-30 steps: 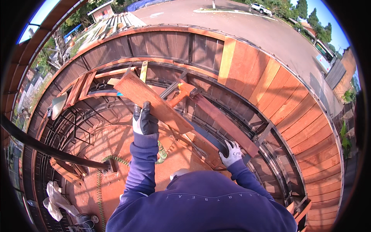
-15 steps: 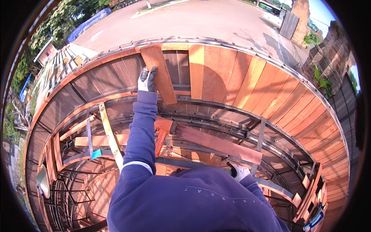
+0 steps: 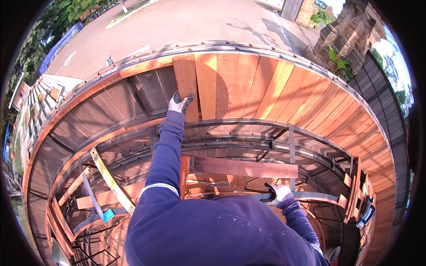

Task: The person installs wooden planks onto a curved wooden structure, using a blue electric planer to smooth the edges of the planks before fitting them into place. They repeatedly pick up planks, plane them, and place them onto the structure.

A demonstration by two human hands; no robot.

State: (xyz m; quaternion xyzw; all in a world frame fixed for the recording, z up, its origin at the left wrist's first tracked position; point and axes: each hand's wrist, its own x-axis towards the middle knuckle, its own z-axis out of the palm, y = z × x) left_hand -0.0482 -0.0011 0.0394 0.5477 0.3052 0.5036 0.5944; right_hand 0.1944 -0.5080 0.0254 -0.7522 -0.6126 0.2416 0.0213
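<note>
My left hand (image 3: 181, 103), in a white glove with dark fingers, grips the lower part of an orange-brown wooden plank (image 3: 184, 75). That plank stands nearly upright against the curved frame, beside the row of fitted planks (image 3: 248, 86), with a narrow dark gap along its lower right edge. To its left, dark boards (image 3: 153, 91) show behind the frame. My right hand (image 3: 279, 195), gloved too, is closed around a curved metal bar (image 3: 313, 196) near the middle; its fingertips are partly hidden.
A reddish loose board (image 3: 244, 167) lies across the metal supports below. A yellow spirit level (image 3: 111, 179) leans at the left, near a grey strip with a blue end (image 3: 108, 215). Short wood offcuts (image 3: 355, 186) stand at the right. Paving (image 3: 177, 22) spreads beyond the rim.
The plank in my left hand has gone from slanted to nearly upright and moved right against its neighbour. The view has turned to the right. My right hand stays at the bar.
</note>
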